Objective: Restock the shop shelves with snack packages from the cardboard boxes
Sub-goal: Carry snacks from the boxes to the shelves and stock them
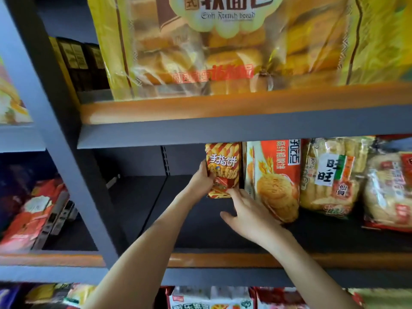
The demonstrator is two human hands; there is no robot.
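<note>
A yellow-and-red finger-biscuit pack [223,166] stands upright on the dark middle shelf [200,226], against an orange biscuit bag [275,177]. My left hand [201,180] grips the pack's left edge, fingers curled behind it. My right hand [247,212] reaches in from the right with straight fingers; its fingertips touch the pack's bottom right corner. No cardboard box is in view.
Rice-cracker bags [334,175] fill the shelf to the right. A large bag of soft bread [223,45] sits on the shelf above. More snack packs [29,215] lie in the bay to the left and packs [211,298] on the shelf below. A grey upright post [66,139] divides the bays.
</note>
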